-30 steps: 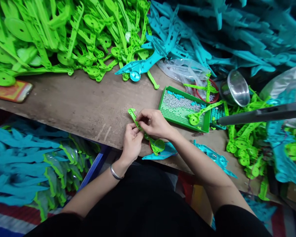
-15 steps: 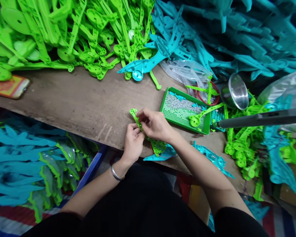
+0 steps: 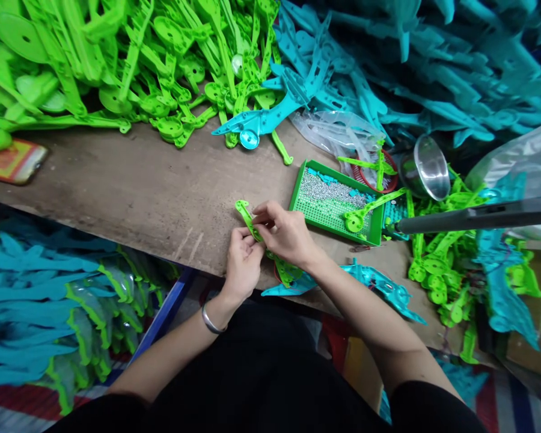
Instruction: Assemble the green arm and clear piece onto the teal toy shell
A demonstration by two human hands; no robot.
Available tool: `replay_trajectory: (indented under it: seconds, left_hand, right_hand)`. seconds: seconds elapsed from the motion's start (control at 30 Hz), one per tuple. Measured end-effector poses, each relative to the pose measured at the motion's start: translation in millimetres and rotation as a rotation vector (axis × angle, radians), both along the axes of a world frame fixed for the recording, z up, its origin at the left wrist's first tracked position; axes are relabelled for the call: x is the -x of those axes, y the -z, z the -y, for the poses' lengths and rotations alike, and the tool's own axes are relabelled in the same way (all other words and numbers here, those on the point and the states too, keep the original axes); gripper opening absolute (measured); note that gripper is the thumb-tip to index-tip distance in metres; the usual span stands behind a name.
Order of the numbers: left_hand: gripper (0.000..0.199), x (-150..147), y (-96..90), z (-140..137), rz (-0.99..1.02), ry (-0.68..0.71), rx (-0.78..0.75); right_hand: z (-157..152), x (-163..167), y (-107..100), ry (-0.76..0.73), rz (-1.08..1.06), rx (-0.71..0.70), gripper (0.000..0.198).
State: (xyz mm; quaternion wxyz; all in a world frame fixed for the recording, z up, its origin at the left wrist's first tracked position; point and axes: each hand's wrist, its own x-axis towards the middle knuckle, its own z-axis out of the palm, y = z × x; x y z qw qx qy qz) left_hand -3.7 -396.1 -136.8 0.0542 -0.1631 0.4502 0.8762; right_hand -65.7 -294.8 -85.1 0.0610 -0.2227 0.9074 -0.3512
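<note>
Both my hands work on one long green plastic piece (image 3: 246, 217) at the near edge of a brown wooden board (image 3: 139, 192). My left hand (image 3: 242, 263) pinches it from below. My right hand (image 3: 286, 233) grips it from above, fingertips pressed on its middle. The piece's round end (image 3: 290, 272) sticks out under my right wrist. A teal plastic piece (image 3: 373, 282) lies under my right forearm. Just right of my hands stands a green tray (image 3: 333, 211) with small silver screws and a green piece across it.
Heaps of green plastic parts (image 3: 117, 60) and teal parts (image 3: 410, 66) fill the back of the board. A phone (image 3: 11, 161) lies at the left edge, a steel bowl (image 3: 426, 168) at the right. Bagged teal and green parts (image 3: 49, 300) lie below left. A dark bar (image 3: 478, 216) crosses the right.
My hands stay on the green piece with only small finger shifts. The view has drifted slightly.
</note>
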Motion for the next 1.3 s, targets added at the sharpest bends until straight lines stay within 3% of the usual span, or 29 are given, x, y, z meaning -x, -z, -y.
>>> replay_trajectory:
  seconds: [0.13,0.4,0.47,0.53,0.6,0.67,0.77,0.93,1.1,1.3]
  left_hand:
    - [0.034,0,-0.9,0,0.014,-0.005,0.004]
    - [0.033,-5,0.8,3,-0.038,-0.021,0.046]
    - [0.033,-4,1.4,4,-0.033,-0.021,0.041]
    - [0.035,-2,1.1,4,-0.012,-0.011,0.025]
    - [0.037,0,-0.2,4,0.005,0.023,0.004]
    - [0.038,1,-2.1,4,0.014,0.066,-0.012]
    - [0.038,1,-5.0,6,0.035,0.101,0.001]
    - [0.038,1,-9.0,9,0.066,0.114,0.041]
    - [0.043,-2,-13.3,9,0.056,0.170,0.058]
    - [0.060,-5,-10.3,8,0.008,0.207,0.116]
  right_hand:
    - [-4,-9,3,-0.053,-0.084,-0.085,0.024]
    - [6,-33,-10,-0.236,-0.201,-0.392,0.028]
    - [4,-27,-12,-0.238,-0.112,-0.332,0.026]
    - [-6,-21,-16,-0.199,0.026,-0.159,0.031]
    - [-18,-20,-22,-0.083,0.123,0.016,0.039]
    - [-28,-29,-30,0.065,0.137,0.072,0.035]
    - [-30,-58,-37,0.197,0.103,-0.095,0.017]
    - [-13,-102,-18,0.224,-0.063,-0.467,0.023]
    - [-11,-110,3,0.279,-0.201,-0.504,0.021]
    - [-16,-109,2,0.279,-0.278,-0.501,0.024]
